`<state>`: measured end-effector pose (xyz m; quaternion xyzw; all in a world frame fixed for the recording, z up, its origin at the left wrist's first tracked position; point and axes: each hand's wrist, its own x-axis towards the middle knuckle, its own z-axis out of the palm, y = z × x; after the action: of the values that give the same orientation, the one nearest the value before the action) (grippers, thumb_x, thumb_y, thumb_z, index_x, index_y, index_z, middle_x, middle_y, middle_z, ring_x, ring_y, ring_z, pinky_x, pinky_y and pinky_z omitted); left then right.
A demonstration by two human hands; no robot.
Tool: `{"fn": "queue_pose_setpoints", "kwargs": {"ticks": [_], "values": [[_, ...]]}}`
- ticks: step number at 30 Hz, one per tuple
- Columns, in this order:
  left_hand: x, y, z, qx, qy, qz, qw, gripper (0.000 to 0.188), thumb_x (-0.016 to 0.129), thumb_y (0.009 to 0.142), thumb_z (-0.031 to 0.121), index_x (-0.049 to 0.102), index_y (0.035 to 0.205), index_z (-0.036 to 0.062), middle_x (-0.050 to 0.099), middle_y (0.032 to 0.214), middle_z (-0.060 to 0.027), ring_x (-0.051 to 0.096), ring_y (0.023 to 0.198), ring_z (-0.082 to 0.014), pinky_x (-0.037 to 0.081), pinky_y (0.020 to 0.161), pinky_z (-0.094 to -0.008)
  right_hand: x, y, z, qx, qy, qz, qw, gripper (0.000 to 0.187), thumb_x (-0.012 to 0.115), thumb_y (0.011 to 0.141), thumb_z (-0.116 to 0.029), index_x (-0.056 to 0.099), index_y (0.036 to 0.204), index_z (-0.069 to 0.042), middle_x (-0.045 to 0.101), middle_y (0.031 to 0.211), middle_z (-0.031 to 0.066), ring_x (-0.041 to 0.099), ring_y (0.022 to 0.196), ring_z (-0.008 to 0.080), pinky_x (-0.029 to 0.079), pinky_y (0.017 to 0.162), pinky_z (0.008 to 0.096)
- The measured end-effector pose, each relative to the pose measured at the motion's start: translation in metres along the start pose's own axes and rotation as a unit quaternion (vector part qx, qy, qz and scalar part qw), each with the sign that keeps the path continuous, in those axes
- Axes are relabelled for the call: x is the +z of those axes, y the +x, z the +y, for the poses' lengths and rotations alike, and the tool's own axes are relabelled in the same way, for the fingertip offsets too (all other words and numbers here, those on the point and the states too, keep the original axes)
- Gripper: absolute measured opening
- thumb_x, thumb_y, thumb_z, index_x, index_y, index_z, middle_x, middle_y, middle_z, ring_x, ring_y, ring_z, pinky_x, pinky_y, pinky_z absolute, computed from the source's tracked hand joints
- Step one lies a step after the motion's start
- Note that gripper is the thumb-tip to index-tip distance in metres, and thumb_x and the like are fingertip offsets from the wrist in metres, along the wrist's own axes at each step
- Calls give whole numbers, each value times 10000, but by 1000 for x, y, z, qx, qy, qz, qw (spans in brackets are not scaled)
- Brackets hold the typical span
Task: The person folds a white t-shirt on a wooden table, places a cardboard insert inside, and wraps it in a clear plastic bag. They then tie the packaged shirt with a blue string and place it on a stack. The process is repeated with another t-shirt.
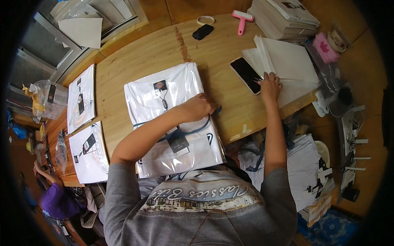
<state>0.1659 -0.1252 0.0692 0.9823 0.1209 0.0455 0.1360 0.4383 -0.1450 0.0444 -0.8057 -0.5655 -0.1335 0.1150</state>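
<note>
Two bare hands work at a wooden table (141,53); clock directions are taken from the stack of packaged white shirts (145,107), with 12 o'clock at the far side. The left hand (199,108) rests on the stack toward 2 o'clock, its fingers curled at a blue band (179,133) that crosses the stack; the fingertips are hidden, so whether they pinch the band cannot be told. The stack lies near the table's front edge, close to the person's body, with a black tag (177,145) on its near part. The right hand (271,87) is set between 2 and 3 o'clock, fingers bent, at the edges of a black-screened phone (243,71) and a sheaf of white sheets (291,61); a thin pointed item shows at its fingertips, and whether the hand holds it cannot be told. Farther out, a pink-handled lint roller (243,18) lies at 1 o'clock, and a tape ring (206,17) lies just beyond a small black object (203,32) between 12 and 1 o'clock. Two separate shirt packages (87,164) lie toward 8 and between 9 and 10 o'clock. A co-worker in a purple top (60,201) occupies the far 8 o'clock position.
</note>
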Motion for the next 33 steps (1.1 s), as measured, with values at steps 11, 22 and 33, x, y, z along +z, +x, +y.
{"fn": "queue_pose_setpoints", "kwargs": {"ticks": [11, 22, 33], "values": [[-11, 63, -30, -4, -246, -291, 925, 256, 713, 582, 149, 554, 725, 8, 581, 700, -95, 563, 681, -220, 427, 573, -311, 15, -7, 16, -40, 141, -26, 989, 161, 482, 786, -119, 548, 878, -5, 544, 814, 147, 513, 804, 296, 413, 691, 366], [-14, 61, -48, -195, -669, -27, 717, 126, 621, 693, -6, 521, 771, -8, 570, 739, -97, 591, 703, -187, 498, 625, -264, 4, -67, 24, -58, 460, -261, 847, 357, 491, 815, -183, 437, 1152, -76, 547, 997, 138, 532, 890, 234, 396, 781, 293], [-11, 70, -38, -391, -792, 190, 429, 218, 364, 784, -83, 448, 952, 28, 473, 740, -56, 441, 556, -120, 414, 482, -238, -28, -75, -48, 33, 622, -461, 632, 363, 530, 809, -186, 461, 1122, -13, 442, 608, -31, 378, 476, 25, 313, 420, 149]]}}
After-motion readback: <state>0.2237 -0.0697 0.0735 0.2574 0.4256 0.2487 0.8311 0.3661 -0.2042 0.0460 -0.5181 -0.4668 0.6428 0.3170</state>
